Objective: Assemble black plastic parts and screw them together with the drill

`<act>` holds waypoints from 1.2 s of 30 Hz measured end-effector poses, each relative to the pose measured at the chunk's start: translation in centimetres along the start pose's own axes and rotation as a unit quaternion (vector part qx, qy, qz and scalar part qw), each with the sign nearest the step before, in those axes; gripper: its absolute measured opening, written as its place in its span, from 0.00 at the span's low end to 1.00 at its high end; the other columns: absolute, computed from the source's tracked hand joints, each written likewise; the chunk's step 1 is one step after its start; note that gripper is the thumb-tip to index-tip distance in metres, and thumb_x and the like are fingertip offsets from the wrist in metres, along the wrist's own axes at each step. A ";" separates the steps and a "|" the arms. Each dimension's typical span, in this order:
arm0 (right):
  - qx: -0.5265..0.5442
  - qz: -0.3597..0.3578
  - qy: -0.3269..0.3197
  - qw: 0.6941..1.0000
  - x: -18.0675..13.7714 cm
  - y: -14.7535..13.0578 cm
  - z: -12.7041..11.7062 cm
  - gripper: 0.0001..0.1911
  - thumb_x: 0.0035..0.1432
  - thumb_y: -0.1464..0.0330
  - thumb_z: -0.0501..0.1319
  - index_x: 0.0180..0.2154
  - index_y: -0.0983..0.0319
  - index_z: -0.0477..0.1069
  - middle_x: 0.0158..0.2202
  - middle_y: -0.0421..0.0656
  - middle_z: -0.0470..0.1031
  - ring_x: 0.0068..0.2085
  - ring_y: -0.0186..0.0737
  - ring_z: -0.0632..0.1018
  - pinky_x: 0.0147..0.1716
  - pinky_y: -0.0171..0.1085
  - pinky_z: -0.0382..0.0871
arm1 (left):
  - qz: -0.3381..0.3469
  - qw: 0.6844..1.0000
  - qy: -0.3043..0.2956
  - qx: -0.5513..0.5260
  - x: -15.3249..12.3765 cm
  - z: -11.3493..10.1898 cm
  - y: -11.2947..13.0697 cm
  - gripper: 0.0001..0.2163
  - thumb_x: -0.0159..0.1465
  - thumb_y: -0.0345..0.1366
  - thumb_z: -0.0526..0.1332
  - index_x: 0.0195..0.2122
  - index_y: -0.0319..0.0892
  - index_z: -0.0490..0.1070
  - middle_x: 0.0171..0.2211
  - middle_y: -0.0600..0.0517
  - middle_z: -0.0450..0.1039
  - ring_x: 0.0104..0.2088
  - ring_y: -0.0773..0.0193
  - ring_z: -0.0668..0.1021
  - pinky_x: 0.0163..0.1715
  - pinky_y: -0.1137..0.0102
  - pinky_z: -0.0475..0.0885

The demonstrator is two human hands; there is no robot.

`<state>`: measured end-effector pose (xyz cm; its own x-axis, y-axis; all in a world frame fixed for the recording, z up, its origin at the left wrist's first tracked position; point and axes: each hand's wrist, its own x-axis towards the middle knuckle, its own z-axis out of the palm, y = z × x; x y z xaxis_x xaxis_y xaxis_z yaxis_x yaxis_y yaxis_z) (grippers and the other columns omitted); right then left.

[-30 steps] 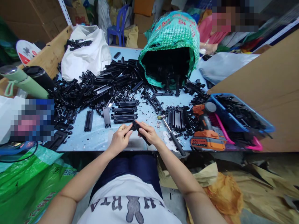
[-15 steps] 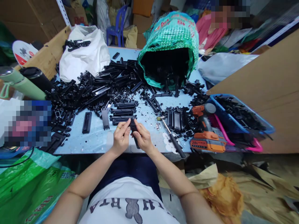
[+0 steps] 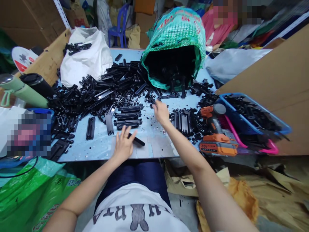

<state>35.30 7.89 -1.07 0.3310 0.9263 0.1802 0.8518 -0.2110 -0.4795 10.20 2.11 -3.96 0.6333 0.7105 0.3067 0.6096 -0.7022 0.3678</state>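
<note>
My left hand (image 3: pixel 124 144) lies flat near the front edge of the pale blue table (image 3: pixel 101 145), fingers spread. Its fingertips touch a short black plastic strip (image 3: pixel 137 140) lying on the table. My right hand (image 3: pixel 161 112) is stretched forward over the table, reaching among small loose black parts (image 3: pixel 151 99) in front of a green woven sack (image 3: pixel 177 35). Its fingers point away from me and are mostly hidden by the back of the hand. A neat stack of black strips (image 3: pixel 127 116) lies between the two hands.
A big heap of black plastic parts (image 3: pixel 96 91) covers the table's left and middle. There is a white bag (image 3: pixel 82 61) at back left and an orange cordless drill (image 3: pixel 215 141) beside a blue basket (image 3: pixel 256 114) at right. Cardboard sheet (image 3: pixel 277 77) leans far right. Another person (image 3: pixel 217 27) sits behind the sack.
Both hands were together holding the black strip. The strip now lies on the table under my left fingertips, and my right hand has let go and reached forward toward the sack.
</note>
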 end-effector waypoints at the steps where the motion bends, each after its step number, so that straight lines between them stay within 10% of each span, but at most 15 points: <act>1: -0.070 0.084 0.030 0.994 2.0 1.0 -0.5 0.22 0.64 0.63 0.45 0.53 0.70 0.63 0.55 0.59 0.59 0.56 0.54 0.59 0.50 0.52 0.56 | 0.074 0.995 -0.058 0.022 0.4 0.0 -0.2 0.23 0.61 0.27 0.51 0.57 0.50 0.59 0.54 0.45 0.62 0.54 0.53 0.65 0.54 0.49 0.54; 4: -0.171 0.176 -0.014 0.969 5.7 2.6 -1.8 0.18 0.61 0.67 0.52 0.46 0.75 0.66 0.53 0.63 0.59 0.55 0.57 0.59 0.49 0.51 0.55 | 0.194 0.962 -0.182 0.063 1.7 -0.3 -0.6 0.20 0.63 0.25 0.47 0.53 0.48 0.63 0.44 0.48 0.69 0.46 0.60 0.70 0.51 0.56 0.60; 7: -0.193 0.096 -0.009 0.977 4.7 2.2 -2.6 0.17 0.62 0.70 0.51 0.48 0.77 0.62 0.52 0.63 0.60 0.53 0.54 0.61 0.48 0.46 0.55 | 0.165 0.959 -0.203 0.110 1.8 -0.3 -0.8 0.19 0.63 0.24 0.44 0.53 0.39 0.62 0.40 0.45 0.69 0.41 0.60 0.71 0.41 0.63 0.64; 12: -0.168 -0.070 -0.150 0.972 -4.7 0.7 -3.3 0.21 0.60 0.57 0.54 0.48 0.67 0.62 0.32 0.47 0.71 0.31 0.40 0.70 0.31 0.35 0.58 | 0.087 0.974 -0.198 0.061 0.3 0.5 -1.2 0.18 0.65 0.31 0.46 0.56 0.40 0.59 0.45 0.45 0.67 0.44 0.57 0.69 0.42 0.63 0.64; 17: -0.153 -0.350 -0.268 0.885 -13.3 0.6 -1.6 0.22 0.65 0.55 0.43 0.38 0.65 0.64 0.36 0.48 0.68 0.34 0.38 0.70 0.30 0.34 0.56 | 0.044 0.974 -0.222 -0.006 0.6 0.5 -0.9 0.19 0.64 0.35 0.48 0.57 0.40 0.57 0.49 0.46 0.64 0.49 0.57 0.67 0.49 0.62 0.61; 23: -0.212 -0.311 -0.267 0.887 -14.7 0.3 0.3 0.21 0.65 0.55 0.42 0.40 0.62 0.65 0.36 0.45 0.68 0.36 0.38 0.70 0.27 0.34 0.51 | 0.049 0.976 -0.212 -0.003 0.7 0.1 0.1 0.32 0.53 0.61 0.54 0.50 0.41 0.61 0.46 0.44 0.66 0.47 0.52 0.68 0.45 0.59 0.62; 36: -0.225 -0.359 -0.169 0.890 -14.1 -1.9 -1.5 0.15 0.65 0.58 0.48 0.38 0.61 0.65 0.34 0.45 0.67 0.36 0.39 0.67 0.31 0.36 0.50 | 0.103 0.990 -0.087 -0.043 -1.2 0.8 -0.8 0.22 0.59 0.53 0.55 0.43 0.39 0.64 0.37 0.47 0.70 0.38 0.59 0.74 0.36 0.67 0.69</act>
<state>29.63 -5.21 -1.46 -0.4406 0.8977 -0.0042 0.8959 0.4400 0.0612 9.33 1.81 -5.37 0.8175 0.5281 0.2297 0.4201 -0.8197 0.3894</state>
